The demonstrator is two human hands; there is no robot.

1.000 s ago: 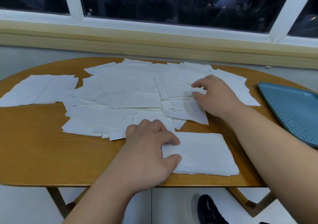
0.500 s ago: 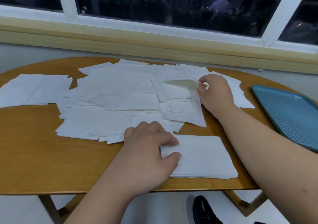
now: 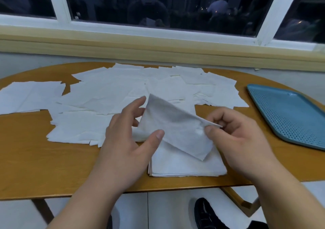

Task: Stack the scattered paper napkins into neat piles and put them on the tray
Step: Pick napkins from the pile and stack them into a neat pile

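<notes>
A single napkin (image 3: pixel 175 128) is pinched by the right hand (image 3: pixel 235 137) above a neat pile (image 3: pixel 186 167) on the table (image 3: pixel 35 158), while the left hand (image 3: pixel 126 144) is spread open beside it, with nothing gripped.

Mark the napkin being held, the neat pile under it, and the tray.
held napkin (image 3: pixel 177 128), head view, middle of the sheet.
neat pile (image 3: pixel 186 167), head view, bare top near its front edge.
tray (image 3: pixel 288 118), head view, perforated blue floor.

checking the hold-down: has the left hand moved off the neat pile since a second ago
Yes. The left hand has lifted off the neat pile and now hovers open just left of it, reaching toward the napkin.
</notes>
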